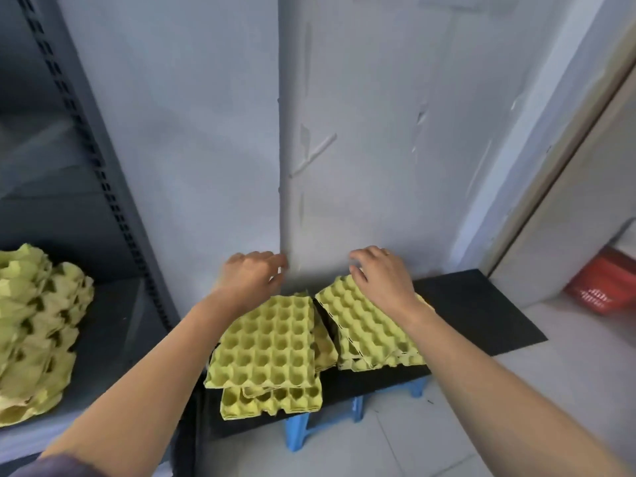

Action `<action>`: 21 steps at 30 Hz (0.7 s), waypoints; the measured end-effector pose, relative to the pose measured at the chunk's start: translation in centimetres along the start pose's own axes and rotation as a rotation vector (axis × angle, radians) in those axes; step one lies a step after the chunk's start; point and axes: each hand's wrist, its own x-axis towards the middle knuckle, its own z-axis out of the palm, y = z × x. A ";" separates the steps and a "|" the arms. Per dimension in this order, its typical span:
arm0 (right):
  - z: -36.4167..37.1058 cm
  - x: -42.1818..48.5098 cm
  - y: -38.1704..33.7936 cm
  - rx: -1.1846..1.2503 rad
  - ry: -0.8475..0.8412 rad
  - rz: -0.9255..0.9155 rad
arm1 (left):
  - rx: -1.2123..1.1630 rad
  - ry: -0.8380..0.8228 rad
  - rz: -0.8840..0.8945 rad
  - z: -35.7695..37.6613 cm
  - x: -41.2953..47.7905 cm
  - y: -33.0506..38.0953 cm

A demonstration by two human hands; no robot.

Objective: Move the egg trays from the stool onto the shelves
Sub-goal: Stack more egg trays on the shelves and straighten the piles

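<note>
egg trays (275, 321) sit in two yellow-green stacks on the stool (464, 304), which has a black top on blue legs and stands against the wall (206, 149). left stack (268, 359) lies cups up, trays skewed, with lower ones sticking out at the near edge. right stack (371, 332) sits just beside it, turned at an angle, with a narrow gap between the two. left hand (249, 277) hovers over the far left corner of the left stack; its fingers (275, 265) are loosely curled and released, holding nothing, tips near the wall corner. right hand (382, 275) is over the far corner of the right stack, fingers bent down with tips at the top tray's far edge; cannot tell whether they grasp the tray or only touch it. shelf (113, 339) at left, grey with a slotted upright, carries a further pile of trays (34, 332), bumps up, edges ragged. red box (599, 287) sits on the floor (516, 425) at far right, well apart from the stool; its print is blurred.
</note>
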 end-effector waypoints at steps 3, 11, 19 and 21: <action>4.2 0.4 2.0 -0.044 -0.146 0.004 | -0.019 -0.098 -0.038 5.1 1.1 -1.4; 15.1 0.7 4.0 0.004 -0.580 0.070 | -0.132 -0.403 -0.266 15.1 -0.4 -5.5; 25.1 1.1 3.3 0.294 -0.879 0.297 | -0.106 -0.593 -0.548 23.5 -3.8 -8.8; 27.7 1.1 3.0 0.351 -0.909 0.362 | -0.102 -0.602 -0.626 25.8 -4.0 -9.6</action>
